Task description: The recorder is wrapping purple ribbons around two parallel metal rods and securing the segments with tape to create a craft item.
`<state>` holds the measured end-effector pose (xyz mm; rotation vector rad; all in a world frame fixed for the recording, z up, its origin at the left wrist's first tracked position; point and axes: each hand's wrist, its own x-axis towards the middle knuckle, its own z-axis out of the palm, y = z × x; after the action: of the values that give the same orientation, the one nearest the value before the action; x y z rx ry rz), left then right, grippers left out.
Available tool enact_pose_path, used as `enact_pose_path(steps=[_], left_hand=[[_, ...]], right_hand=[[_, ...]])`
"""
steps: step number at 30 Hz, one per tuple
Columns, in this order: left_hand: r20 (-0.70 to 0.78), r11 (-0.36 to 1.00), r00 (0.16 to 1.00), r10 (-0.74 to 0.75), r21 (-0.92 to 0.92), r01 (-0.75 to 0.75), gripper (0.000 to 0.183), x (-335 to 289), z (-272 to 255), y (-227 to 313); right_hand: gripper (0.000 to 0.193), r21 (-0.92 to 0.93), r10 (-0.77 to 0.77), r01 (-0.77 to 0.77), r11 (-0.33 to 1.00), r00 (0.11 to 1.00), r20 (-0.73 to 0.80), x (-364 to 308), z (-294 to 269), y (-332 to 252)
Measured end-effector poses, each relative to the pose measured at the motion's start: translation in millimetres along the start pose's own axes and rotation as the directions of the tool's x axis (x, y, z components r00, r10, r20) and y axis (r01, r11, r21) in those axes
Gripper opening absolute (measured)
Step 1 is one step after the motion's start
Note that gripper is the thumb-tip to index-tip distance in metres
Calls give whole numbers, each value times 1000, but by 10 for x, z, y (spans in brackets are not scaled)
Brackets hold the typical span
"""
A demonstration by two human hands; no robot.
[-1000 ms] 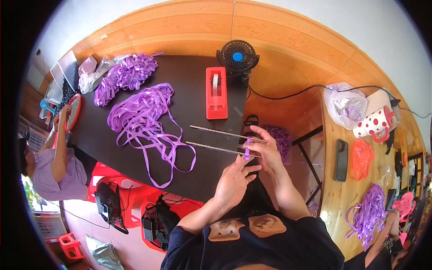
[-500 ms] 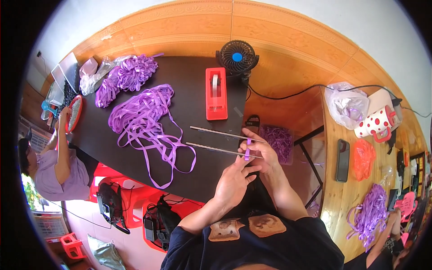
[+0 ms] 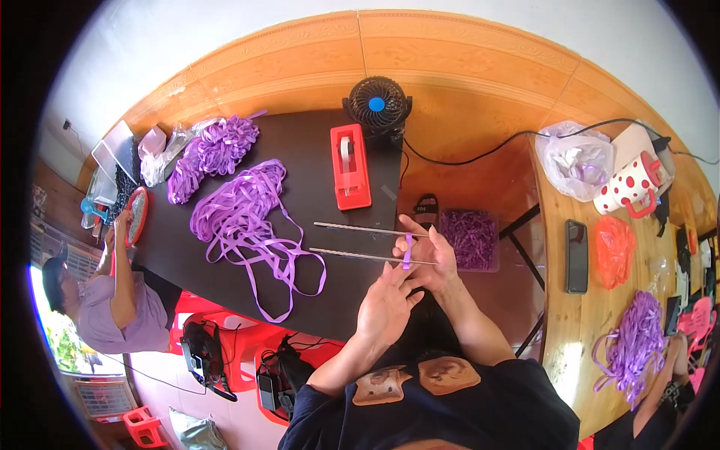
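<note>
Two thin metal rods [image 3: 352, 254] lie side by side in front of me, their twisted ends pointing left over the dark table. A short piece of purple ribbon [image 3: 407, 251] spans both rods near their right ends. My right hand [image 3: 441, 262] holds the rods at that end, its fingers bent around them. My left hand [image 3: 384, 311] meets the ribbon's lower end with its fingertips, just below the nearer rod; the exact pinch is partly hidden. Left of the rods, a loose heap of purple ribbon [image 3: 240, 202] lies on the table, with long loops trailing toward me.
The dark table [image 3: 315, 142] bears a red tape dispenser [image 3: 350, 169], a black fan [image 3: 377, 105] and another ribbon bundle [image 3: 214, 154]. A box of purple ribbon pieces [image 3: 470, 240] stands below. At right, a wooden table [image 3: 559, 315] holds a phone [image 3: 576, 256] and dotted cup [image 3: 626, 184]. A co-worker [image 3: 112, 300] sits left.
The view has shifted slightly, so the surroundings sit differently in it. My hands stay at the rods and ribbon, with the right hand's fingers slightly more spread.
</note>
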<state>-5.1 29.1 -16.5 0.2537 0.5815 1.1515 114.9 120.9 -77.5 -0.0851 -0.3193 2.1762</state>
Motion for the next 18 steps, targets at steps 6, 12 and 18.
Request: enact_pose_path(steps=[6, 12, 18], left_hand=[[-6, 1000, 1000, -1, 19, 1, 54, -10, 25, 4], [-40, 999, 999, 2, 32, -1, 52, -12, 44, 21], [1, 1000, 1000, 11, -7, -11, 41, 22, -66, -19]], right_hand=[[55, -90, -20, 12, 996, 996, -88, -79, 184, -74], [29, -838, -641, 134, 529, 711, -290, -322, 129, -98], [26, -753, -374, 90, -652, 825, 423, -168, 780, -201]])
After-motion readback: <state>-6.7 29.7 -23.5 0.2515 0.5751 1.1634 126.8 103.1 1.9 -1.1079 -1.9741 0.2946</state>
